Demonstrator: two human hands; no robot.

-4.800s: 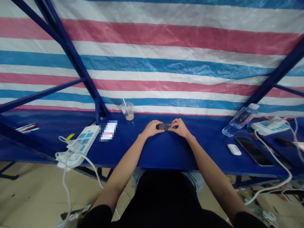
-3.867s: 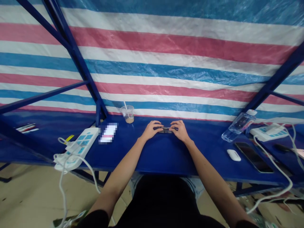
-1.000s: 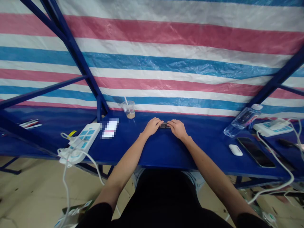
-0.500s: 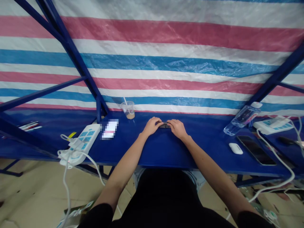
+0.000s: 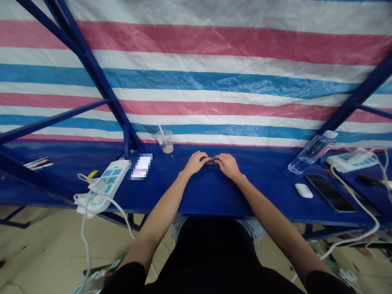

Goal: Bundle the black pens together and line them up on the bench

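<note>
Both hands meet over the middle of the blue surface (image 5: 214, 196), with a small bunch of dark pens (image 5: 212, 161) between them. The pens lie crosswise in front of the person, near the back of the surface; much of the bunch is hidden by the fingers, so the number of pens cannot be told. The left hand (image 5: 195, 163) grasps the left end, its thumb toward the person and its fingers curled over the far side. The right hand (image 5: 228, 165) grasps the right end in the same way, its thumb close to the left one. Left of the hands, a clear cup (image 5: 167, 143) with a straw stands near the striped sheet (image 5: 214, 108), and a white power strip (image 5: 112, 178) lies farther left. Well to the right are a bottle (image 5: 312, 154), a white case (image 5: 304, 190) and a dark phone (image 5: 330, 192).
</note>
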